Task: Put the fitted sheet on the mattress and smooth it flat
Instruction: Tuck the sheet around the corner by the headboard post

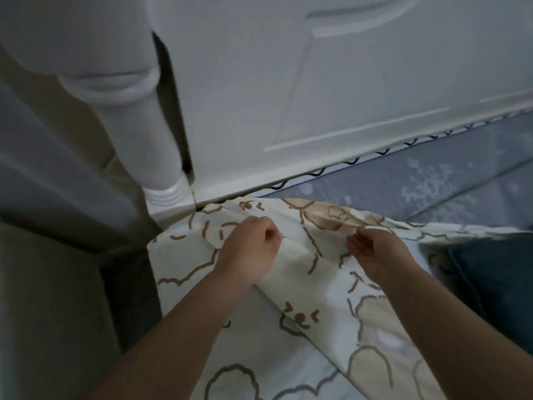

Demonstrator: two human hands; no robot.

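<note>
The cream fitted sheet (311,319) with brown cloud-like outlines covers the near left corner of the mattress (432,180), whose grey-blue patterned top lies bare toward the right. My left hand (248,249) is closed in a fist, pinching a fold of the sheet near the corner. A little to the right, my right hand (375,249) is palm up with curled fingers, holding the sheet's lifted edge. The sheet's far edge lies loose across the mattress, close to the headboard.
A white panelled headboard (317,82) stands right behind the mattress. Its turned white post (138,116) is at the left corner. A grey wall or curtain (43,197) runs down the left, leaving a narrow dark gap beside the bed. Dark blue fabric (496,272) lies at the right.
</note>
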